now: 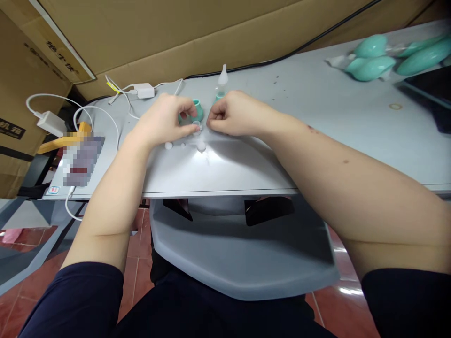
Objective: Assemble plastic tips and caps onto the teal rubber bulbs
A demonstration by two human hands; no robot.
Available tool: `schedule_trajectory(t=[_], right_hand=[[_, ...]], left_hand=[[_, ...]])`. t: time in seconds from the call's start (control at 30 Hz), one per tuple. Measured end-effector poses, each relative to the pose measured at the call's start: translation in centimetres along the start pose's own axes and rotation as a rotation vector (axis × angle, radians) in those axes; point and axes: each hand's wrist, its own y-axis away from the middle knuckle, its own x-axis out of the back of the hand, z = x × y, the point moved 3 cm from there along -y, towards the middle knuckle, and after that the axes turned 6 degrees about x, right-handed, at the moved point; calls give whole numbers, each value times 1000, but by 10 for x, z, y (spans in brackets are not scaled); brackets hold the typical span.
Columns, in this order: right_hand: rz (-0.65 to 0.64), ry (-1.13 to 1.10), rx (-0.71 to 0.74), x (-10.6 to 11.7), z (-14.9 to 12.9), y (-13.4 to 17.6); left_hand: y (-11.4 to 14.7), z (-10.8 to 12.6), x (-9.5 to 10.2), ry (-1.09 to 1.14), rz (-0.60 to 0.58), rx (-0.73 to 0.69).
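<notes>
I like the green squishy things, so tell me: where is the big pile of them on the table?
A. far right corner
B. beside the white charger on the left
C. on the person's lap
A: the pile of teal bulbs lies at the far right of the grey table, well away from both hands, which meet around one teal bulb near the middle.

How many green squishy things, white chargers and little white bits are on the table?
Green bulbs in the far pile: at least 4, since they overlap
Green bulbs by the left hand and right hand: 2
White chargers: 2
Small white bits: 3
Total: at least 11
</notes>
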Motion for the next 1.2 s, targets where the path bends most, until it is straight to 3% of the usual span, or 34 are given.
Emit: schedule_trajectory(t=[0.1, 0.17, 0.27, 0.37, 0.47, 0.6, 0.67, 0.8, 0.87, 1.07, 1.2], right_hand=[[77, -75, 25, 4, -2, 1], [138, -121, 40, 6, -2, 0], [208, -161, 71, 7, -3, 0], [243, -201, 107, 6, -1, 0], [274, -235, 148, 2, 3, -2], [305, -304, 213, -3, 9, -6], [291, -421, 221, -5, 9, -8], [248, -739, 189, -8, 5, -11], [244, -856, 191, -9, 4, -11], [315, -941, 220, -9, 4, -10], [323, -926, 222, -11, 3, -9]], left_hand=[[3, 4, 6, -16, 112, -67], [6, 10, 8, 19, 113, -133], [9, 18, 4, 76, -42, -198], [8, 18, -6, 16, -177, -172], [6, 18, -13, -3, -205, -163], [8, 21, -14, 168, -227, -135], [7, 19, -10, 292, -172, -84], [-1, 7, 2, 482, 180, -37], [-6, 1, 5, 559, 274, -38], [-13, -13, -4, 606, 195, 73], [-14, -15, -9, 621, 195, 16]])
